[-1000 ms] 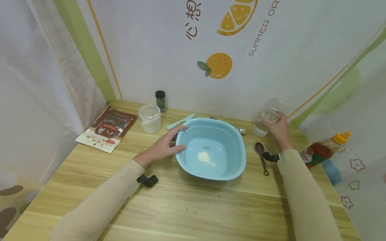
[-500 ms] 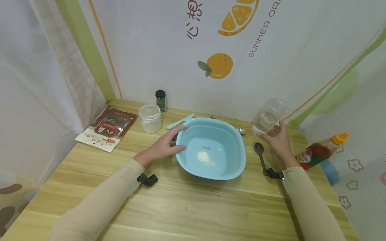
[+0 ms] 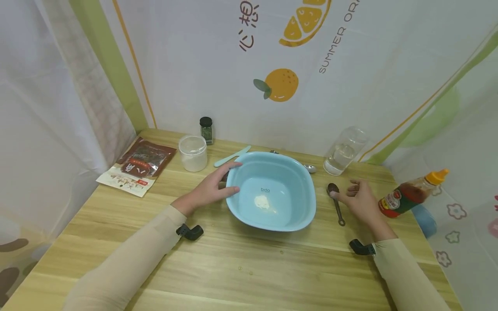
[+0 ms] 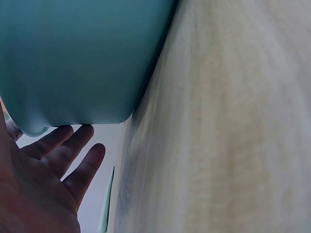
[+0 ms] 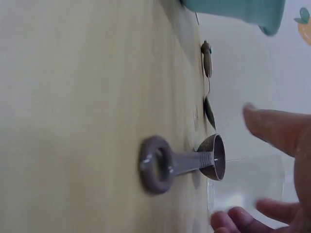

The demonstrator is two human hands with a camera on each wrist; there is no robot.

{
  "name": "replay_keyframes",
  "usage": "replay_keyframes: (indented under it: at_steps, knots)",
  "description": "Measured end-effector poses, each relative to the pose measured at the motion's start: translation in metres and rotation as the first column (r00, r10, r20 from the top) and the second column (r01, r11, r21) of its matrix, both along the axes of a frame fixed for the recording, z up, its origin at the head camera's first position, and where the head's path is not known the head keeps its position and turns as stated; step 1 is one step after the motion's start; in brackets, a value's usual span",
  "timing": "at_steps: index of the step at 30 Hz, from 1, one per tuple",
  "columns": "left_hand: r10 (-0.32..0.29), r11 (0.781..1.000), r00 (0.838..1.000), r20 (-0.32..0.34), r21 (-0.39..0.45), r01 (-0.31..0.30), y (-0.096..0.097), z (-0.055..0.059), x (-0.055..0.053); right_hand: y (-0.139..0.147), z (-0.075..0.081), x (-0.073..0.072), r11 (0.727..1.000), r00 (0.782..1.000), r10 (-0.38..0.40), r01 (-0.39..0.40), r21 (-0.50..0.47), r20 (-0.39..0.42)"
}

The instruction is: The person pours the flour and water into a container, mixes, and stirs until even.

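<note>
A light-blue basin stands on the wooden table, with a small white patch of powder or liquid on its floor. My left hand holds its left rim, thumb and index finger over the edge; in the left wrist view other fingertips meet the basin's outer wall. To the right lies a dark brown measuring spoon. Beside its bowl hovers my right hand, fingers loosely bent and apart from the thumb, with nothing in the grasp. Behind it stands a clear glass partly filled with clear liquid.
At the back left are a brown spice packet, a jar of white powder, a small black-capped herb bottle and a pale green knife. A red sauce bottle stands right of my right hand. A metal spoon is partly behind the basin.
My right hand has let go of the glass, leaving it at the back right, and moved toward me, beside the measuring spoon. The left hand stays on the basin.
</note>
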State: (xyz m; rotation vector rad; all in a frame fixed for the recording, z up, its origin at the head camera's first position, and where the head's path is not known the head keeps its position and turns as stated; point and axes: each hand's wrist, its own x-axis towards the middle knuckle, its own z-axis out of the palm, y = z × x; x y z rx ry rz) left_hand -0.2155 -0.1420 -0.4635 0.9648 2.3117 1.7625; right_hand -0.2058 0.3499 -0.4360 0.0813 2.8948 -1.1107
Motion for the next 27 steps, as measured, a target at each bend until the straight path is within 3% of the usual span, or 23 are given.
replay_keyframes:
  at_steps: [8, 27]
  knots:
    - [-0.003, 1.000, 1.000, 0.005, 0.003, 0.003, 0.001, 0.000, -0.001, 0.001, -0.009, 0.021, 0.987, 1.000, -0.006, 0.002, 0.163, 0.023]
    - [-0.002, 1.000, 1.000, -0.003, 0.002, 0.002, -0.001, -0.002, -0.002, -0.002, -0.010, 0.036, 0.972, 0.996, -0.009, -0.012, 0.234, 0.092]
